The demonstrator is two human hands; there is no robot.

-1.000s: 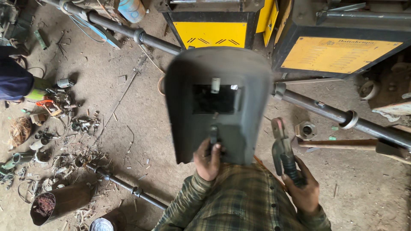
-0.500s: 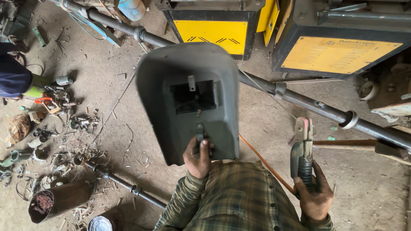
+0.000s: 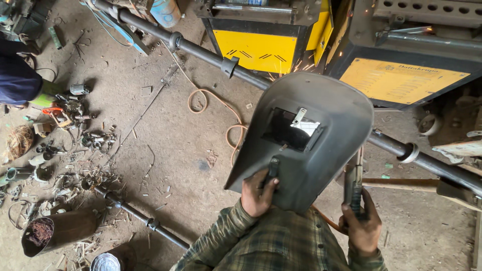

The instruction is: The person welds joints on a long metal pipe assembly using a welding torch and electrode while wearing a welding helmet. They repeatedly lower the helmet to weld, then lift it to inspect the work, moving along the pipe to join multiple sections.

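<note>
Your left hand is fisted tight on the shield's handle, fingers fully curled, thumb across; the grey welding shield tilts up in front of you, inner side w/ dark window toward you, covering the mid pipe. Your right hand is clamped round the electrode holder, fingers closed on its grip, holder pointing up just beside the shield's right edge, near the pipe. Orange cable loops on the floor to the shield's left. Long dark pipe runs diag. from top left to right, w/ collars on it; sparks show just above the shield's top. Behind: yellow-panel machines. Floor is dirt, littered w/ metal scraps on the left, a thinner rod bottom left, a can of wire bits. Another person's dark sleeve at far left, well apart from you.
</note>
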